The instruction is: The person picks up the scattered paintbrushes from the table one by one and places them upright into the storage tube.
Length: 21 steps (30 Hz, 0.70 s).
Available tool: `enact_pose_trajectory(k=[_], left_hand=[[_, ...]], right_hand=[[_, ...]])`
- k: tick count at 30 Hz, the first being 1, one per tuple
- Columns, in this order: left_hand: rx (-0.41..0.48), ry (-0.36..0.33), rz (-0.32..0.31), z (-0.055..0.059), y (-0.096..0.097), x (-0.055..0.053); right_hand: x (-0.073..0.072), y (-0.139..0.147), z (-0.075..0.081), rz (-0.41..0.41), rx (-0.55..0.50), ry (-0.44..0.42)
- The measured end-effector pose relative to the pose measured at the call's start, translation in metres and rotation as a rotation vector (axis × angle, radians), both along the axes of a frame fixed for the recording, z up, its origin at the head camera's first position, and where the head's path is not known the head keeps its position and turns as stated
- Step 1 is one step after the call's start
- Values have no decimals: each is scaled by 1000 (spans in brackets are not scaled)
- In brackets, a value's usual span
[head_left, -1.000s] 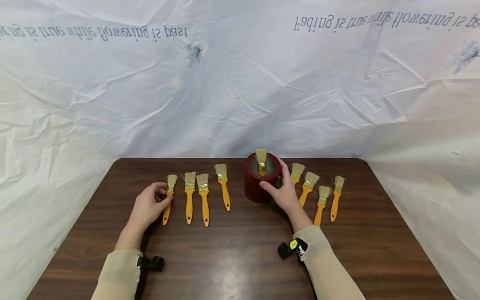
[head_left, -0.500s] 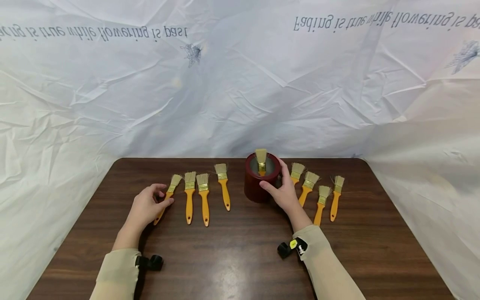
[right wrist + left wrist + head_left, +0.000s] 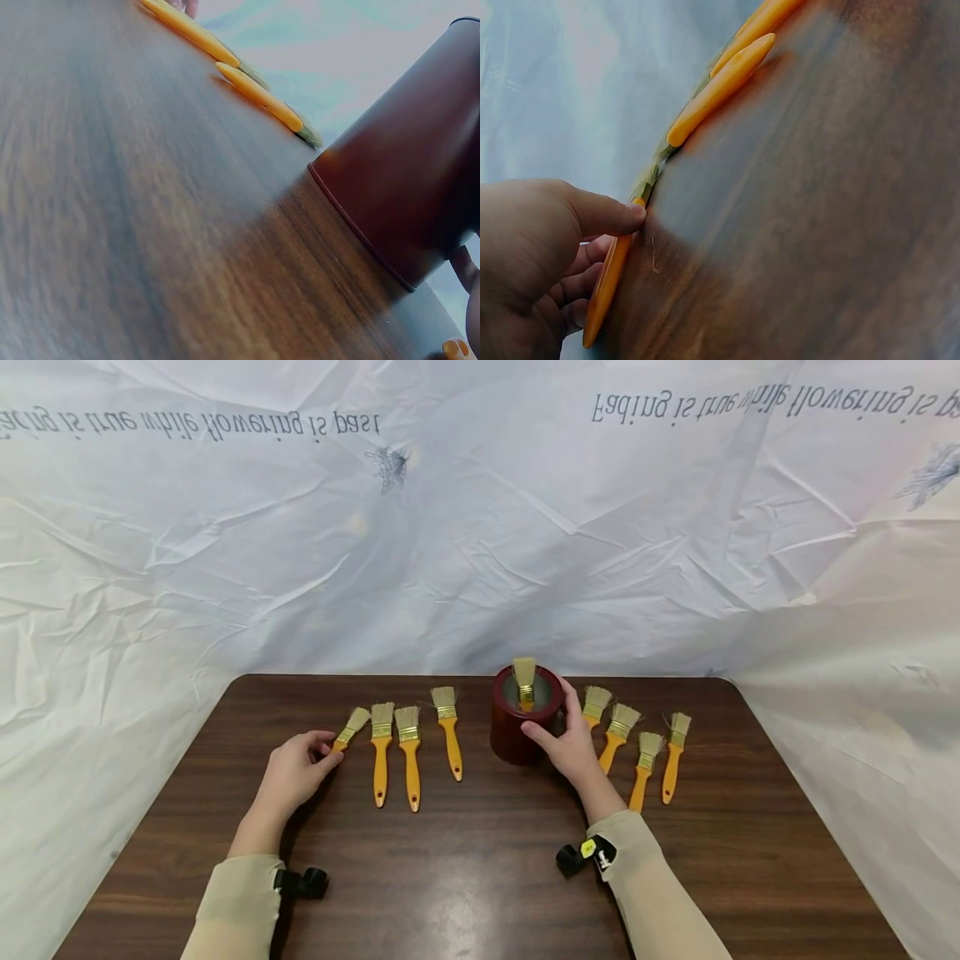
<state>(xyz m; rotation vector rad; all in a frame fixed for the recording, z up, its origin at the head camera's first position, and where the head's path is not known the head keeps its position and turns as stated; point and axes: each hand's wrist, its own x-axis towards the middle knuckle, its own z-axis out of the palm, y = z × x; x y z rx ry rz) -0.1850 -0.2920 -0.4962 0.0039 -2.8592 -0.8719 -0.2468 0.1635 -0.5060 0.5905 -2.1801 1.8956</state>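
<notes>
My left hand (image 3: pixel 298 768) pinches the leftmost paintbrush (image 3: pixel 352 727) between thumb and fingers. In the left wrist view its orange handle (image 3: pixel 609 289) runs down past the curled fingers, bristles pointing away. Whether the brush touches the table cannot be told. On the right, my right hand (image 3: pixel 566 742) grips a dark red cylindrical cup (image 3: pixel 510 735), thumb at the near rim and fingers round the far side. The cup stands upright on the table, its wall (image 3: pixel 412 150) filling the right of the right wrist view. One paintbrush (image 3: pixel 524 677) stands inside it, bristles up.
Between the hands lie three paintbrushes: one (image 3: pixel 381 752), a second (image 3: pixel 411 756) close beside it, and a third (image 3: pixel 450 731) nearer the cup. Several more paintbrushes (image 3: pixel 671 760) lie right of the cup. A white sheet (image 3: pixel 450 527) hangs behind the brown table (image 3: pixel 450 877).
The leftmost paintbrush has turned in my left hand, its bristles swinging right and its handle end going behind the fingers. My right hand and the cup have stayed in place.
</notes>
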Motion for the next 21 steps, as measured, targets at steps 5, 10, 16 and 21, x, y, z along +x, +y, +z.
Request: enact_pose_trajectory(k=[5, 10, 16, 21], left_hand=[[1, 6, -7, 0, 1, 0], [7, 20, -6, -1, 2, 0], [33, 99, 11, 0, 2, 1], [81, 155, 48, 0, 3, 1]], right_hand=[[0, 0, -1, -5, 4, 1], [-1, 0, -1, -3, 5, 6], [-1, 0, -1, 0, 5, 7], [-1, 1, -1, -3, 8, 4]])
